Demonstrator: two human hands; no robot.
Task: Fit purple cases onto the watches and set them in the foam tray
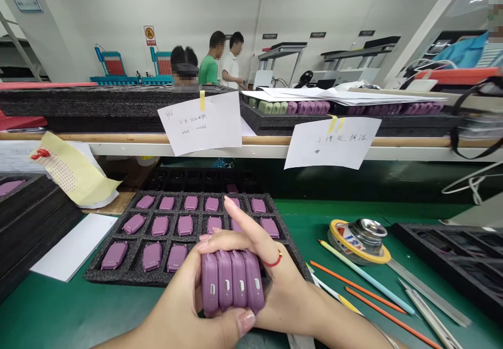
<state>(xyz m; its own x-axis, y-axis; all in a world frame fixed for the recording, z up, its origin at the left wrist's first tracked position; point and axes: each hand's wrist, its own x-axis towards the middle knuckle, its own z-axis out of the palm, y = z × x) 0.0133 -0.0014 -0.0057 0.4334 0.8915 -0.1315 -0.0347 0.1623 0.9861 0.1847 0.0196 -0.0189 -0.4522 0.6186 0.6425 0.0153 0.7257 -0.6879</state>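
Note:
Several purple device casings stand pressed side by side in a row between my hands, their narrow sides with small silver slots facing me. My left hand wraps the row from the left, its thumb across the lower front. From the right, my right hand closes around the same casings, fingers over the top and one finger pointing up. Behind and partly beneath my hands, a black foam tray bears more purple casings, each in its own compartment. My hands hide the tray's front right part.
Right of my hands lie a yellow tape roll around a glass jar, orange sticks, tweezers and a steel ruler. Another foam tray is far right. A shelf with handwritten notes spans behind; people are beyond.

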